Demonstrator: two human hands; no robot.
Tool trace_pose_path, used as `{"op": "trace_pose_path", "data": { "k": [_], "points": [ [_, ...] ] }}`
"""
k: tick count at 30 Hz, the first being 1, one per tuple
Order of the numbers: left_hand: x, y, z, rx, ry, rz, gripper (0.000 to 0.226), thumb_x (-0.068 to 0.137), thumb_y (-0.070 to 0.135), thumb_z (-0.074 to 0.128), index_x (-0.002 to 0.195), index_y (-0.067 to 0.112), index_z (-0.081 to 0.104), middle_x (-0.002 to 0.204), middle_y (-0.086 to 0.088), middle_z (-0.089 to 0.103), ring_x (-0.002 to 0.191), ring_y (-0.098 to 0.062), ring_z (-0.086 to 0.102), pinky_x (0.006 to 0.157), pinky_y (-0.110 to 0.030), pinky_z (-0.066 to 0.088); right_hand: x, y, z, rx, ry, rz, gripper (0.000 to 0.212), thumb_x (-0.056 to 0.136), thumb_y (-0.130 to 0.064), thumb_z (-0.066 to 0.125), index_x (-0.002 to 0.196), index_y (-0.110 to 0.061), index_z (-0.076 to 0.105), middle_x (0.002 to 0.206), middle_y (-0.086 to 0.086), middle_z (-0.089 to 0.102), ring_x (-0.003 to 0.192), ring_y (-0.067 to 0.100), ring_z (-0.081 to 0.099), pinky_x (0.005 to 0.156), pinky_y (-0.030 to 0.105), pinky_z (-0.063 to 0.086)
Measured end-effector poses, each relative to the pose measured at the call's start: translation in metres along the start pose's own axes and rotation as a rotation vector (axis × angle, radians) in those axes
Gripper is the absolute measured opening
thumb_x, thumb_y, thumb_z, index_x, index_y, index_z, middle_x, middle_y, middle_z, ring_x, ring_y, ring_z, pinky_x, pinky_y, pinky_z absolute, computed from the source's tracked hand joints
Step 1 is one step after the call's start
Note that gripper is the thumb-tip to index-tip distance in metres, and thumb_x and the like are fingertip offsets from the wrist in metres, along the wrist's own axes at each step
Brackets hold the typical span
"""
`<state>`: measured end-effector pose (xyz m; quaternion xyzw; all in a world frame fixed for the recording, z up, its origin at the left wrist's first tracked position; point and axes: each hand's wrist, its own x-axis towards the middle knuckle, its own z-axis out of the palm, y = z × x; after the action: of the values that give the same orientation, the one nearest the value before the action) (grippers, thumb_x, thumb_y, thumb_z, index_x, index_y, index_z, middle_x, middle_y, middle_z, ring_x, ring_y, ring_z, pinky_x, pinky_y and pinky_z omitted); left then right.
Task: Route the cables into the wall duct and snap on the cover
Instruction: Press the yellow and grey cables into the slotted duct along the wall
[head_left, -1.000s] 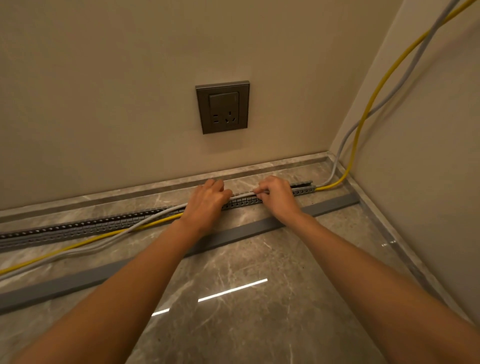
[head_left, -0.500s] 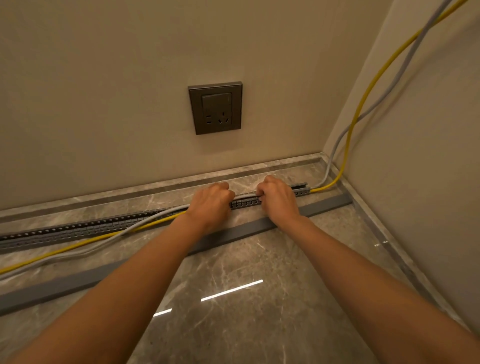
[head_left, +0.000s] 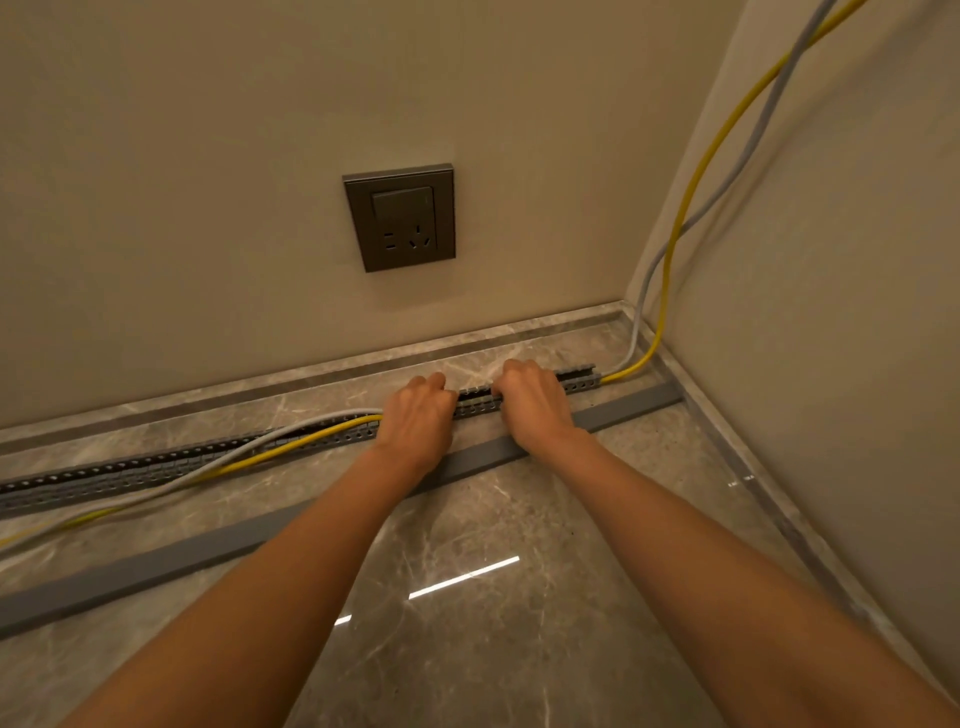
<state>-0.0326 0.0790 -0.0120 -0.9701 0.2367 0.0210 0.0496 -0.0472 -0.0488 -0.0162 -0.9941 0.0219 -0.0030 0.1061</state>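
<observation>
A slotted grey duct (head_left: 156, 467) lies along the marble floor near the wall. A yellow cable (head_left: 691, 176) and a grey cable (head_left: 748, 150) come down the right wall and enter the duct's right end. My right hand (head_left: 535, 402) presses down on the duct near that end. My left hand (head_left: 418, 415) presses on it just to the left, fingers curled over the cables. Left of that hand both cables rise out of the duct and trail off across the floor. The flat grey cover strip (head_left: 208, 545) lies on the floor in front of the duct, under my forearms.
A dark wall socket (head_left: 400, 218) sits on the back wall above my hands. The room corner is at the right, with a marble skirting (head_left: 519, 338) along both walls. Glossy marble floor (head_left: 493, 623) stretches toward me.
The grey cable stretch that showed between my hands has sunk into the duct. Both hands have closed in on the duct and shifted slightly left.
</observation>
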Motion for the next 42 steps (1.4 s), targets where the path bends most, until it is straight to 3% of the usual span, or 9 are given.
{"op": "trace_pose_path", "data": {
  "k": [5,9,14,21,26,30,33,35,42],
  "points": [
    [0.005,0.012,-0.011,0.008,-0.051,-0.001,0.029,0.091,0.006,0.048,0.119,0.005,0.053,0.124,-0.014,0.055,0.111,-0.032,0.057,0.087,-0.039,0.047,-0.01,0.022,0.003,0.077,-0.006,-0.078,0.03,0.089,0.003,0.049,0.116,-0.003,0.06,0.121,0.012,0.057,0.112,0.029,0.055,0.094,0.038,0.046],
    [0.008,0.03,-0.008,-0.039,-0.019,0.029,0.027,0.094,0.007,0.043,0.12,0.005,0.051,0.121,-0.016,0.056,0.108,-0.033,0.056,0.085,-0.04,0.047,-0.017,0.053,-0.004,0.066,0.07,0.015,0.026,0.089,-0.002,0.05,0.113,-0.003,0.06,0.122,0.012,0.057,0.113,0.028,0.053,0.094,0.035,0.042],
    [0.011,0.049,0.004,-0.059,0.04,0.048,0.028,0.093,0.004,0.046,0.121,0.003,0.05,0.122,-0.015,0.055,0.109,-0.03,0.054,0.086,-0.037,0.047,-0.01,0.078,-0.016,0.053,0.011,0.071,0.029,0.092,-0.004,0.05,0.116,-0.011,0.066,0.119,0.011,0.06,0.111,0.029,0.056,0.089,0.037,0.047],
    [0.021,0.043,0.005,-0.186,0.021,-0.012,0.028,0.091,0.001,0.049,0.119,0.006,0.054,0.117,-0.014,0.056,0.104,-0.033,0.056,0.085,-0.041,0.047,0.002,0.07,-0.018,-0.144,0.03,0.049,0.024,0.091,0.003,0.046,0.109,-0.002,0.061,0.115,0.016,0.065,0.106,0.032,0.06,0.09,0.039,0.046],
    [0.017,0.025,0.002,-0.4,-0.017,0.026,0.042,0.085,-0.008,0.053,0.126,0.005,0.054,0.125,-0.016,0.055,0.115,-0.031,0.053,0.099,-0.036,0.042,0.0,0.055,-0.015,-0.189,0.036,0.031,0.03,0.09,0.003,0.047,0.119,0.0,0.053,0.124,0.018,0.056,0.116,0.033,0.051,0.097,0.04,0.042],
    [-0.003,0.005,0.001,-0.474,0.097,-0.04,0.043,0.078,-0.015,0.052,0.117,0.0,0.061,0.12,-0.02,0.059,0.112,-0.036,0.056,0.096,-0.038,0.045,-0.005,0.035,-0.015,-0.148,0.036,-0.023,0.031,0.089,0.001,0.049,0.12,0.0,0.054,0.128,0.018,0.052,0.12,0.034,0.047,0.101,0.041,0.038],
    [-0.02,-0.016,0.001,-0.465,0.166,-0.174,0.034,0.084,-0.007,0.053,0.116,0.001,0.061,0.122,-0.021,0.057,0.111,-0.038,0.057,0.093,-0.043,0.048,-0.008,0.007,-0.013,-0.051,0.019,-0.079,0.029,0.09,0.001,0.048,0.117,-0.001,0.057,0.127,0.017,0.053,0.12,0.033,0.047,0.102,0.039,0.038],
    [-0.03,-0.034,0.001,-0.438,0.125,-0.23,0.033,0.087,0.003,0.056,0.12,0.002,0.058,0.126,-0.02,0.054,0.114,-0.037,0.054,0.095,-0.043,0.045,-0.007,-0.014,-0.009,0.034,0.007,-0.108,0.027,0.09,0.001,0.049,0.116,-0.002,0.058,0.126,0.016,0.053,0.118,0.032,0.048,0.098,0.039,0.041],
    [-0.059,-0.105,0.008,-0.316,0.016,-0.256,0.029,0.088,0.013,0.058,0.116,0.006,0.058,0.124,-0.018,0.056,0.116,-0.035,0.052,0.093,-0.041,0.044,-0.01,-0.093,0.014,0.185,-0.053,-0.137,0.029,0.091,-0.008,0.055,0.119,-0.007,0.057,0.126,0.014,0.052,0.119,0.031,0.048,0.099,0.039,0.041]
  ]
}}
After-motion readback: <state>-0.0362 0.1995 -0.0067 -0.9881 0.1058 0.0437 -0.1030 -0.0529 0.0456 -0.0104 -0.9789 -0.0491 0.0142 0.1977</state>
